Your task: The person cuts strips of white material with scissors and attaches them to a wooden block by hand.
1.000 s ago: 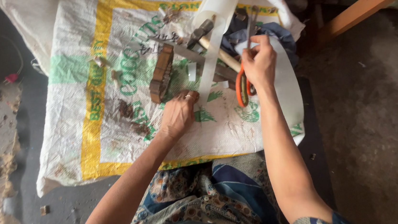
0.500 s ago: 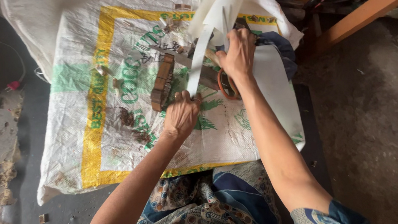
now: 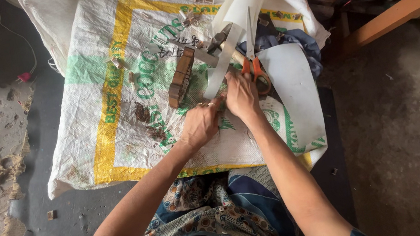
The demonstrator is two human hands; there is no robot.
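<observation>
Two hands of mine are working close together over a woven plastic sack (image 3: pixel 121 141) that is lying spread across the floor in front of my knees. My right hand (image 3: pixel 241 96) is gripping the orange-handled scissors (image 3: pixel 255 68), with my fingers closed through the handle loops and the blades pointing away from me, up along the white sheet material. My left hand (image 3: pixel 201 124) is sitting just beside the right one, its fingertips pinching the lower end of a narrow white strip (image 3: pixel 220 66) that is running diagonally up toward the top of the sack. The two hands are nearly touching at the knuckles.

A wider white sheet (image 3: pixel 293 90) is lying to the right of the scissors, curving down over the sack's right edge. A small brown wooden block (image 3: pixel 181 77) is resting on its edge just left of the strip, near my left hand. A metal tool with a dark head (image 3: pixel 218 39) is lying beyond the block, partly under the strip. A bundle of blue cloth (image 3: pixel 284 40) is showing behind the sheet. An orange-brown wooden beam (image 3: pixel 393 11) is crossing the upper right corner, well apart from my hands.
</observation>
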